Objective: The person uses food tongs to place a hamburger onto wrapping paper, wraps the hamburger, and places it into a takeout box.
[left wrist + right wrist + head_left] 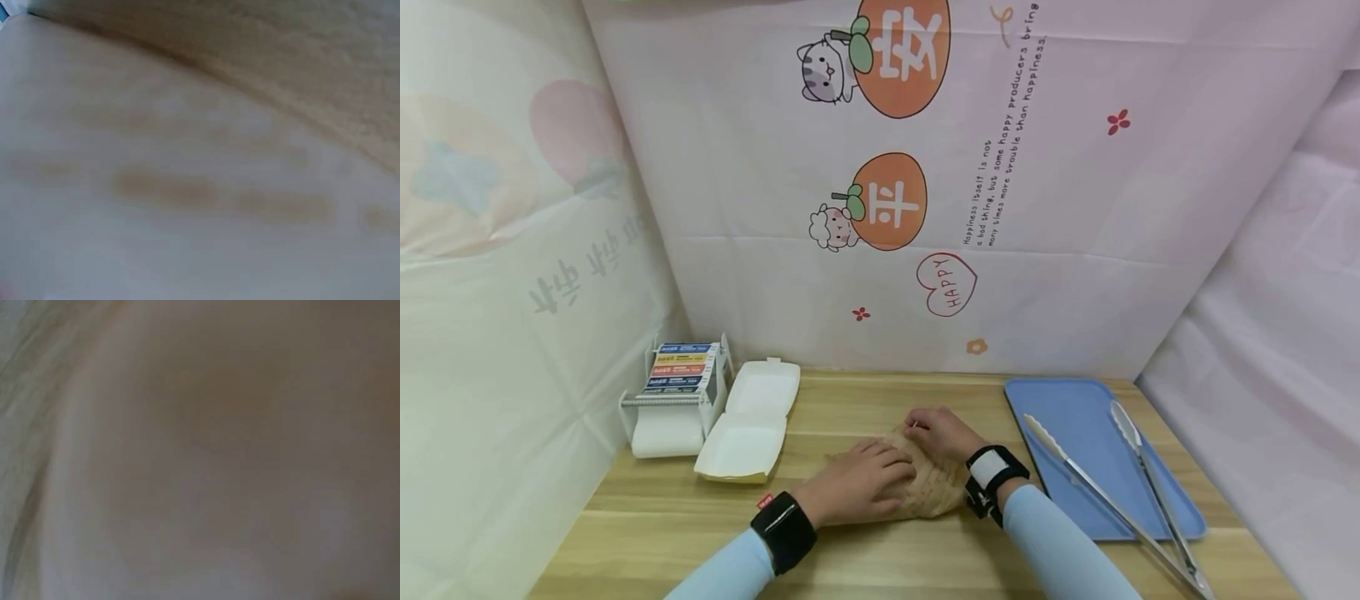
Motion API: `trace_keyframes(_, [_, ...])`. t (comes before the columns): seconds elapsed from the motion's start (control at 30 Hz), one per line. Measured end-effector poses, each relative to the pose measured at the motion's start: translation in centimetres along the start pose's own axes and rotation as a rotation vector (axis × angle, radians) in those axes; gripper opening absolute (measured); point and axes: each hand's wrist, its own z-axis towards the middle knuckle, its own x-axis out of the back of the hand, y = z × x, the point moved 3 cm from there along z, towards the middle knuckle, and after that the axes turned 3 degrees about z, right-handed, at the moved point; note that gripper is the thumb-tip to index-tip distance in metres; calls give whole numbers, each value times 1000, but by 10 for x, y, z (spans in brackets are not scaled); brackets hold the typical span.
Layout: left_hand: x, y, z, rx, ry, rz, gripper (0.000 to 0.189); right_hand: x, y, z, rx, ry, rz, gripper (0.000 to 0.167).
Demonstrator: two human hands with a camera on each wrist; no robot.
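Note:
A pale flatbread (934, 493) with browned spots lies folded on the wooden table, partly hidden under both hands. Across its left part rests my left hand (859, 485), fingers spread lightly over the surface. My right hand (949, 433) pinches the flatbread at its far edge, the fingers bent in. The left wrist view is filled by a blurred stretch of the flatbread (187, 194) with toasted patches. Close up in the right wrist view, the flatbread (206, 462) covers most of the frame, and the right fingertips are hidden there.
To the left stand a white label dispenser (673, 400) with coloured rolls and an opened white clamshell box (748, 446). At right, metal tongs (1120, 500) lie across a blue tray (1075, 408), handle end past its near edge. Printed cloth (1075, 250) walls the table.

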Motion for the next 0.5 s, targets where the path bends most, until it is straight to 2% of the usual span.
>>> trace_keyframes(0.17, [1,1,1,2,-9,-15,43,-2,1,2,-28,-6,27,2])
trace_keyframes(0.37, [3,0,4,63,-75,-86,45,-6,4,3,-20,-18,41,3])
trace_keyframes(0.5, [3,0,7,98,-105,-104,43,-8,5,4,-24,-26,19,11])
